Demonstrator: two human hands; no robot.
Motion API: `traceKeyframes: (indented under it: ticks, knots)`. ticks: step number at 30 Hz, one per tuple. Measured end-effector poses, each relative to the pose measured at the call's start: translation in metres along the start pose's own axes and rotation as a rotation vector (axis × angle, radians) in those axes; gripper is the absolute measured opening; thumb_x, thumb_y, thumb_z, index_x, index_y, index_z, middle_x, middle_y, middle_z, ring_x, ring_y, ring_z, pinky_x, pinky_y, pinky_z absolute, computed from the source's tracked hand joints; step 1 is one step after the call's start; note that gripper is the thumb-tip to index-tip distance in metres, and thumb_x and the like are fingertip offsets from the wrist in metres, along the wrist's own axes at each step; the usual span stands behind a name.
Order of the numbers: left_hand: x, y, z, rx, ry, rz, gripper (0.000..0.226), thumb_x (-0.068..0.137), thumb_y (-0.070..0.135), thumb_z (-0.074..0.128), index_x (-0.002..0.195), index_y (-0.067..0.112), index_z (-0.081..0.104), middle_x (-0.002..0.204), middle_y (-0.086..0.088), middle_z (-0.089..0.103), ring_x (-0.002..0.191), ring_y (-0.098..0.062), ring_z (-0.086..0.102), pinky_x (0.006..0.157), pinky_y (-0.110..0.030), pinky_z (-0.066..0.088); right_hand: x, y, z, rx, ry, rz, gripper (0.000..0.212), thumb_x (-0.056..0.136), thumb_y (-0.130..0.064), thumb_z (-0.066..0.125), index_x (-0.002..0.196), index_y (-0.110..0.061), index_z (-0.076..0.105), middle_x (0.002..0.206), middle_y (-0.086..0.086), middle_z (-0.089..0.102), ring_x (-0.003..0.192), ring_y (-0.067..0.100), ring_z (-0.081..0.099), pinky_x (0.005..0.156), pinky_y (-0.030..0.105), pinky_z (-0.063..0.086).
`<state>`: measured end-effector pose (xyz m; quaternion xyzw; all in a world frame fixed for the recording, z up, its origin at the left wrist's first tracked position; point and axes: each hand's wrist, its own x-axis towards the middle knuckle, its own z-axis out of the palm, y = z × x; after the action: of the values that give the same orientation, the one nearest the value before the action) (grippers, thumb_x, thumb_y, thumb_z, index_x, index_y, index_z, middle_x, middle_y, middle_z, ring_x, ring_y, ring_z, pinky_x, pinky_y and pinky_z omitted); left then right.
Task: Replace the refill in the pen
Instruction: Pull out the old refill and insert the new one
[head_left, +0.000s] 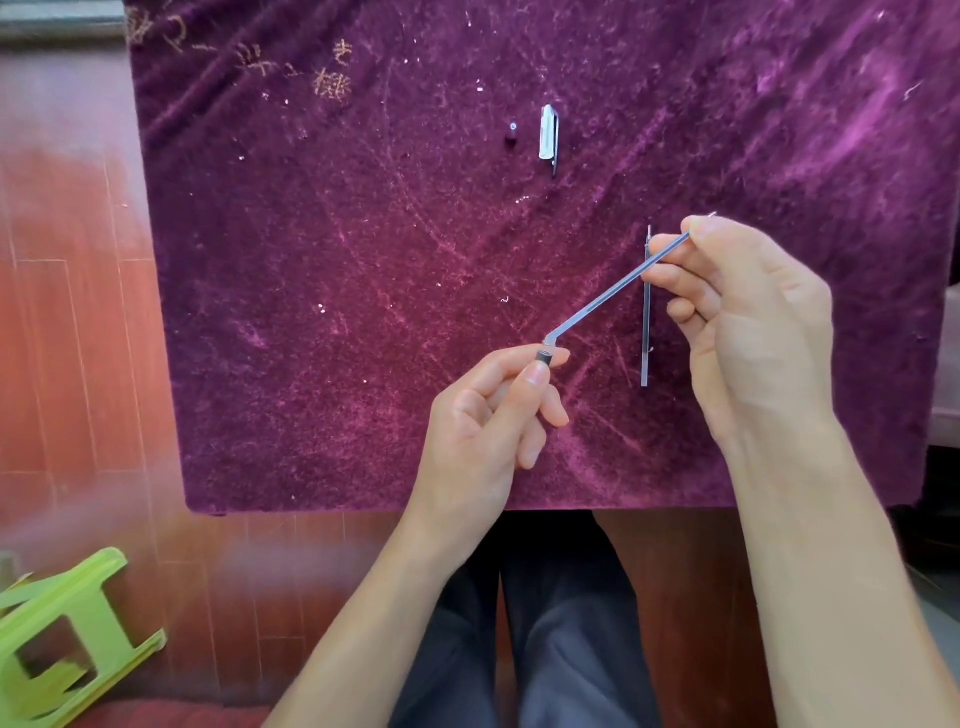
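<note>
Refill in hand (613, 292): thin grey-blue tube, held in the air above the cloth, slanting from lower left up to upper right. Its lower end bends sharply just above the pen barrel mouth; its metal tip pokes out past the right fingers at the upper right.
Pen barrel (543, 358): only the dark open end shows, just under the bent end of the refill; the rest is hidden inside the left hand. Whether the refill end is inside the mouth or only touching it, cannot tell.
Left hand (493, 415): closed around the barrel, thumb and index finger pinching near its mouth, other fingers curled under.
Right hand (748, 322): thumb and fingertips pinched on the upper part of the refill, near the tip; palm turned left.
Second refill (645, 332): lying flat on the cloth, straight, pointing away from the person; partly behind the right fingers and crossed by the held refill.
Pen cap (548, 132): clear with a dark clip, lying on the cloth farther up, well apart from the hands.
Small dark piece (512, 132): near the cap, on its left; too small to name surely.
Cloth (337, 260): purple velvet, creased, specked with lint, covering the table.
Stool (67, 639): lime green plastic, tipped on the wood floor, lower left.
Legs (561, 623): dark trousers under the table edge.
</note>
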<state>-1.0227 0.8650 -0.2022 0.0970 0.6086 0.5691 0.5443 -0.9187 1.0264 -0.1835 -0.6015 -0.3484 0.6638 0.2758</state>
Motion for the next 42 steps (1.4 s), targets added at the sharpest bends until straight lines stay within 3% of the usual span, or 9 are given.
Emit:
traceKeyframes:
  ticks: [10,31,42]
  knots:
    - [-0.003,-0.002,-0.002,0.063,0.009,-0.004,0.021,0.104,0.018,0.053,0.113,0.014,0.072,0.072,0.004,0.066,0.048,-0.006,0.042,0.046,-0.018,0.037,0.007,-0.010,0.012,-0.173,-0.114,-0.134,0.011,0.098,-0.028,0.072,0.091,-0.026,0.081,0.091,0.003,0.083,0.077,0.012,0.076,0.071,0.023,0.048]
    - [-0.005,0.006,-0.002,-0.004,0.043,-0.003,0.025,0.106,0.019,0.050,0.117,0.011,0.071,0.076,-0.003,0.066,0.047,-0.008,0.044,0.051,-0.015,0.040,-0.004,0.011,0.025,-0.243,-0.329,-0.114,0.011,0.099,-0.020,0.074,0.096,-0.023,0.084,0.091,-0.002,0.082,0.078,0.007,0.072,0.072,0.022,0.050]
    - [-0.004,0.011,-0.002,-0.012,0.054,0.005,0.026,0.107,0.016,0.048,0.120,0.008,0.069,0.076,-0.007,0.065,0.048,-0.009,0.044,0.050,-0.013,0.040,-0.014,0.025,0.018,-0.268,-0.410,-0.063,0.011,0.094,-0.029,0.075,0.097,-0.026,0.085,0.090,-0.009,0.081,0.081,0.001,0.072,0.073,0.019,0.051]
